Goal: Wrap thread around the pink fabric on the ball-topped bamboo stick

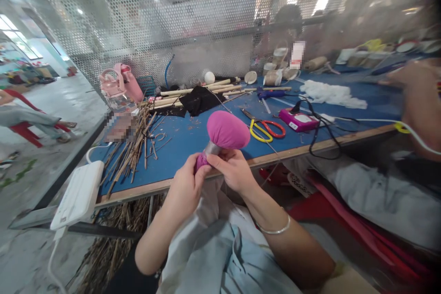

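A mushroom-shaped bundle of magenta cloth is held up over the table's front edge. Its rounded head is smooth and stretched, and a silvery-grey band circles the narrow neck. My left hand is closed on the gathered cloth at the lower end. My right hand pinches the neck from the other side, its thumb lying against the band. Behind the bundle lie scissors with one yellow and one red handle. The fingertips beneath the bundle are partly hidden.
Thin twigs spread across the blue table on the left, near a white power strip. Black cloth, a blue glue gun and a magenta box with cables lie behind. A co-worker's arm is at right.
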